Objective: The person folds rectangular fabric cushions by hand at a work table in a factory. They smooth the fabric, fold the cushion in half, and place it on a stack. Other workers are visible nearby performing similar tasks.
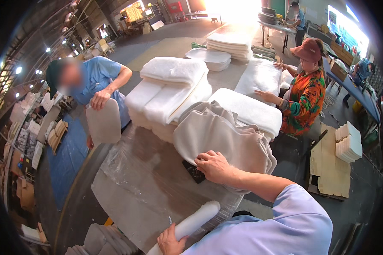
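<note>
My left hand (171,241), low in the picture, has its fingers wrapped round a long white padding piece (198,219) that lies slantwise over the table's near edge. Stretched forward, my right hand (217,167) pinches the near edge of the top cover in a loose pile of beige fabric covers (221,131). Part of a black object (193,172) shows beside those fingertips, half under the pile; its kind cannot be made out. Behind the covers are thick stacks of folded white wadding (170,91) and a flat white pad stack (249,110).
Plastic film covers the table (136,187). At the left, a person in blue (100,78) holds a beige rounded panel (104,122). Across at the right, a person in a patterned shirt (304,104) handles a white sheet (259,78). More beige covers (102,242) hang low at the left.
</note>
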`<state>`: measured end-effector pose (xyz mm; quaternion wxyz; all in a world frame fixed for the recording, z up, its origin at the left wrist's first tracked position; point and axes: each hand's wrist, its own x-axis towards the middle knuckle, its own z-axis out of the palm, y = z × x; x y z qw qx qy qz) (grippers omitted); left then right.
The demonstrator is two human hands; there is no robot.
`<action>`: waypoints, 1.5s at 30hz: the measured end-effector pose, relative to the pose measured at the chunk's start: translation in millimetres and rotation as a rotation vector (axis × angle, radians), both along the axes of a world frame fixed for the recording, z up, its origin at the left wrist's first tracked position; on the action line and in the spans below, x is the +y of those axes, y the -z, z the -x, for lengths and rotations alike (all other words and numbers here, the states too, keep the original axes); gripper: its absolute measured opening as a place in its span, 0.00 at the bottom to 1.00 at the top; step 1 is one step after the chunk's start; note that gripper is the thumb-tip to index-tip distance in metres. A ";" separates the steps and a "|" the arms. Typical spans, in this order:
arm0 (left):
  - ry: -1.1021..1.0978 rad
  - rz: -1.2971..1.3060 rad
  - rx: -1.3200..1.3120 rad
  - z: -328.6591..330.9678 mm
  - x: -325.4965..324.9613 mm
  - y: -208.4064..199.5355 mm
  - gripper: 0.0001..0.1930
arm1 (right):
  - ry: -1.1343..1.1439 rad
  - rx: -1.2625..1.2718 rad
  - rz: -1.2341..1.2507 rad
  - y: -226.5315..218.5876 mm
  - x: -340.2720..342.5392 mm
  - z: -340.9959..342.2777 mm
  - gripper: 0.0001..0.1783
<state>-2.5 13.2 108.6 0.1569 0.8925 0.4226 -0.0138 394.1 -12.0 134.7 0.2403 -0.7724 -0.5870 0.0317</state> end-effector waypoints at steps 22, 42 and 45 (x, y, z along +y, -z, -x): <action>0.080 0.031 -0.087 -12.9 -5.5 -23.9 0.45 | 0.505 0.396 -0.268 -80.7 -157.6 -52.1 0.15; 0.029 0.049 -0.005 -3.4 -10.1 -24.1 0.42 | 0.354 0.240 -0.557 -22.8 -163.0 2.2 0.22; 0.122 -0.105 0.178 -10.6 -17.6 -50.5 0.50 | 0.581 0.478 -0.547 -16.7 -174.1 -4.8 0.25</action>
